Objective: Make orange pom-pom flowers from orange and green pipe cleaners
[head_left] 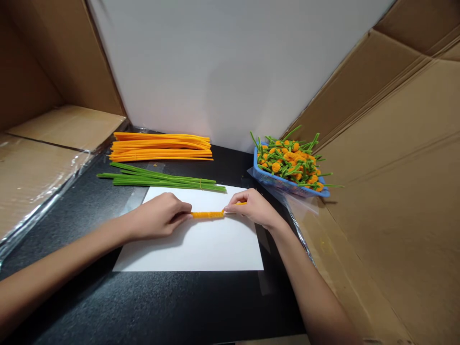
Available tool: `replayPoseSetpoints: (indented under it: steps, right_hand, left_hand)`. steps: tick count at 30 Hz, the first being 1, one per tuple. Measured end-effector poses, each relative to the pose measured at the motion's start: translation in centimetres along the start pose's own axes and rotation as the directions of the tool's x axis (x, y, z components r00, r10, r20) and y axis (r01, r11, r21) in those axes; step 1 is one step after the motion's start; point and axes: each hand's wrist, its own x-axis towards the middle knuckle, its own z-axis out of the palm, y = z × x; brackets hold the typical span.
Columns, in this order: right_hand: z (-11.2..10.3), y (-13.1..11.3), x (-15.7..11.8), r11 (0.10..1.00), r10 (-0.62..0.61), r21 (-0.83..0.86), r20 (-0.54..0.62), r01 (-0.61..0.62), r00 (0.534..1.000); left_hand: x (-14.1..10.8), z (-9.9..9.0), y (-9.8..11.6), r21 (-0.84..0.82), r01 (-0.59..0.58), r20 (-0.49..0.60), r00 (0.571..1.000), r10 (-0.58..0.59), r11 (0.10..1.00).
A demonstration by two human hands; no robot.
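An orange fuzzy stem (207,215) stretches level between my two hands, above the white sheet (194,254). My left hand (163,214) pinches its left end, fingers closed. At the other end, my right hand (250,207) grips it between thumb and fingertips, and a short orange piece shows against the fingers there. Just behind the hands lies a bundle of green stems (161,180), overlapping the sheet's back edge. Farther back rests a bundle of orange stems (161,147).
A blue basket (291,188) at the back right is heaped with orange and green fuzzy pieces. The dark tabletop (161,306) is bordered by cardboard (395,191) on both sides and a white panel (233,67) behind. Clear plastic lies under the basket.
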Motion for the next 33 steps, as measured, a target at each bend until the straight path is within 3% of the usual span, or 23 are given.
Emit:
replayPoseSetpoints:
  steps: [3, 7, 10, 14, 17, 21, 27, 30, 33]
  right_hand:
    - [0.6, -0.1, 0.0, 0.995, 0.010, 0.098, 0.000, -0.010, 1.000]
    - [1.1, 0.7, 0.4, 0.966, 0.028, 0.255, 0.020, -0.032, 0.999]
    - [1.3, 1.4, 0.9, 0.941, 0.028, 0.337, -0.005, -0.025, 1.000]
    - [0.8, 1.7, 1.2, 0.916, 0.042, 0.399, 0.017, -0.045, 0.999]
    - [0.0, 1.4, 1.0, 0.926, 0.041, 0.376, 0.018, -0.045, 0.999]
    - [-0.8, 1.3, 0.7, 0.946, 0.048, 0.320, 0.045, -0.060, 0.998]
    - [-0.3, 1.1, 0.5, 0.978, 0.019, 0.204, 0.135, -0.046, 0.991]
    - [-0.1, 0.6, 0.2, 0.987, 0.003, 0.157, 0.075, -0.015, 0.997]
    - [0.0, 0.2, 0.0, 0.989, -0.031, 0.145, -0.073, 0.041, 0.997]
  left_hand:
    - [0.2, 0.8, -0.6, 0.031, 0.098, -0.131, 0.987, -0.093, 0.995]
    - [0.5, 1.1, -1.3, -0.167, 0.214, -0.267, 0.930, -0.253, 0.962]
    - [0.6, 0.9, -1.6, -0.420, 0.179, -0.235, 0.925, -0.298, 0.890]
    - [0.4, 0.3, -1.7, -0.592, 0.102, -0.088, 0.978, -0.190, 0.799]
    - [0.3, -0.4, -1.7, -0.514, 0.063, -0.033, 0.995, -0.093, 0.856]
    - [0.1, -1.2, -1.6, -0.261, -0.010, -0.014, 1.000, 0.006, 0.965]
    - [-0.2, -1.2, -0.7, -0.059, -0.095, 0.076, 0.992, 0.099, 0.994]
    - [-0.1, -0.5, -0.8, 0.035, -0.091, 0.015, 0.996, 0.090, 0.995]
    - [0.1, 0.3, -1.5, 0.074, 0.019, -0.133, 0.991, -0.009, 0.997]
